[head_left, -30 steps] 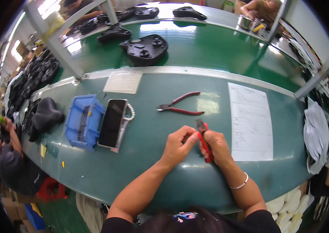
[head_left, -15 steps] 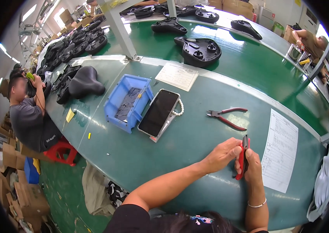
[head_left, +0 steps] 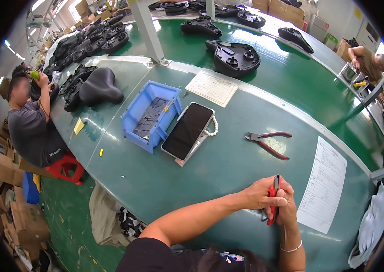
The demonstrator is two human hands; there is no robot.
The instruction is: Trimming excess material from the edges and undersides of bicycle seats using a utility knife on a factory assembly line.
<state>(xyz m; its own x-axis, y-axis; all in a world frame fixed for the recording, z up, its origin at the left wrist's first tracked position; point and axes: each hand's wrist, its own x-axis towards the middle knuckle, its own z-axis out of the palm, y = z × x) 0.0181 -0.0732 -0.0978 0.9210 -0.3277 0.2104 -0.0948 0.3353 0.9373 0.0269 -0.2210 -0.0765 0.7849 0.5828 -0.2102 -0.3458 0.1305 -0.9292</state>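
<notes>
A slim red tool with a dark metal strip [head_left: 272,216] stands upright between my hands; its exact kind does not show. My left hand [head_left: 261,194] grips it from the left, thumb across the red part. The fingers of my right hand [head_left: 287,206], below a bracelet, wrap it from the other side. Just beyond them on the green bench lie diagonal cutters [head_left: 276,144] with red handles, jaws pointing left. A printed sheet [head_left: 323,186] is to the right of my hands.
Left of the cutters are a phone [head_left: 187,131] and a blue bin [head_left: 131,109] of dark flat pieces. Bicycle saddles [head_left: 101,92] sit at the bench's left and on the green surface beyond. A metal post [head_left: 149,34] rises at the back. Co-workers are at left and far right.
Both hands have come a little nearer to me with the red tool, and my left thumb now lies across it. The whole view has shifted slightly.
</notes>
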